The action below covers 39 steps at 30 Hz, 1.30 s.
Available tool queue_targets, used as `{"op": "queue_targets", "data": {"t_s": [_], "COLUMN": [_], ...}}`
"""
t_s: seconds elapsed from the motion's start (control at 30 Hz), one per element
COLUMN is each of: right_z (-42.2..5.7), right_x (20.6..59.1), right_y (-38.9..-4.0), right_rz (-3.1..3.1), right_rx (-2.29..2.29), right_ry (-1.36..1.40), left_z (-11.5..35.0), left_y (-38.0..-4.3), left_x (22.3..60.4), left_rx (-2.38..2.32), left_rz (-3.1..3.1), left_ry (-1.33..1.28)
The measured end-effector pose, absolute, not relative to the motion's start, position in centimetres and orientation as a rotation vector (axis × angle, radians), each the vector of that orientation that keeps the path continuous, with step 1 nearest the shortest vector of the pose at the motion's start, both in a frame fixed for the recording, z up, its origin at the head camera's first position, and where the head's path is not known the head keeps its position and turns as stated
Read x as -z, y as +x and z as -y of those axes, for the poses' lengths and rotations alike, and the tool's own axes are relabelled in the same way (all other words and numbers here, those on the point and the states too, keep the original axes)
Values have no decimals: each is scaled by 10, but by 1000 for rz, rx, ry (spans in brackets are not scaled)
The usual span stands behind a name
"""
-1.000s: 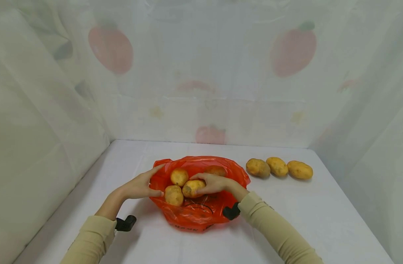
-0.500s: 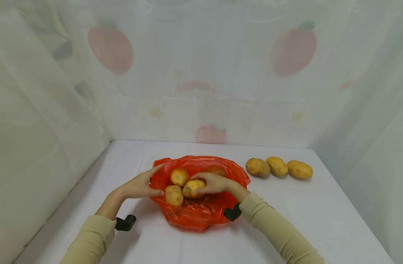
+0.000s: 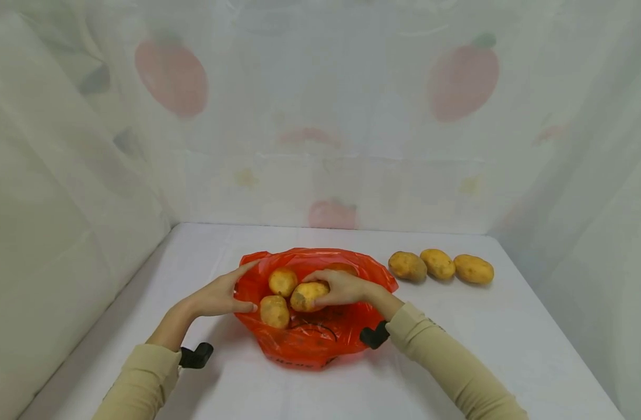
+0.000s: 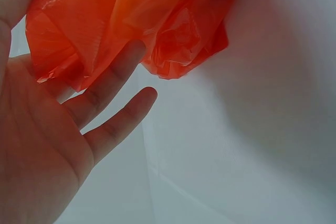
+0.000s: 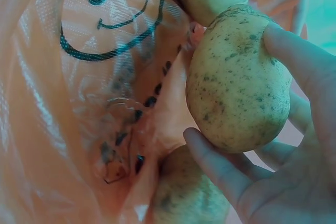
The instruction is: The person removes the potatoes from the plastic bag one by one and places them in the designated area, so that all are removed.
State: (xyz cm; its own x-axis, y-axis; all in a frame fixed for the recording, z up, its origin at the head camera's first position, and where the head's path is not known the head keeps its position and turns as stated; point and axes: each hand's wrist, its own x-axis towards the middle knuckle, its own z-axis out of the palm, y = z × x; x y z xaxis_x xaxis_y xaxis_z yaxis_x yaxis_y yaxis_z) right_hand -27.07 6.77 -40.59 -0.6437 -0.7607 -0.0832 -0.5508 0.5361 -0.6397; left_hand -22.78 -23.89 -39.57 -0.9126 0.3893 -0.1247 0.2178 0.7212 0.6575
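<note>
In the head view, a red plastic bag (image 3: 299,350) lies with its mouth open on the white table. My right hand (image 3: 341,288) reaches into it and grips a potato (image 3: 308,297) between thumb and fingers. The right wrist view shows this speckled potato (image 5: 236,82) held close to the bag's printed smiling face. Inside the bag are two more potatoes at the left, one farther back (image 3: 283,282) and one nearer (image 3: 275,312), and another (image 3: 342,268) behind my right hand. My left hand (image 3: 215,296), fingers extended and spread from the thumb, touches the bag's left side.
Three potatoes stand in a row on the table to the bag's right: a left one (image 3: 407,266), a middle one (image 3: 438,264) and a right one (image 3: 474,269). A pale printed curtain (image 3: 320,116) hangs behind the table and along both sides.
My right hand has shifted slightly up and to the right with the potato, relative to the other potatoes in the bag. The left hand keeps its place at the bag. The head view shifts a little.
</note>
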Motion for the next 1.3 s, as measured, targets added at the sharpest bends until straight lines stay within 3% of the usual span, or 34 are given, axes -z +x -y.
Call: {"op": "queue_targets", "data": {"t_s": [1.3], "right_z": [-110], "right_x": [350], "right_y": [-249], "right_rz": [-2541], "right_rx": [809], "right_ry": [-1268], "left_z": [240], "left_y": [-231], "left_x": [396], "left_rx": [-987], "left_rz": [-2657], "left_ry": [534]}}
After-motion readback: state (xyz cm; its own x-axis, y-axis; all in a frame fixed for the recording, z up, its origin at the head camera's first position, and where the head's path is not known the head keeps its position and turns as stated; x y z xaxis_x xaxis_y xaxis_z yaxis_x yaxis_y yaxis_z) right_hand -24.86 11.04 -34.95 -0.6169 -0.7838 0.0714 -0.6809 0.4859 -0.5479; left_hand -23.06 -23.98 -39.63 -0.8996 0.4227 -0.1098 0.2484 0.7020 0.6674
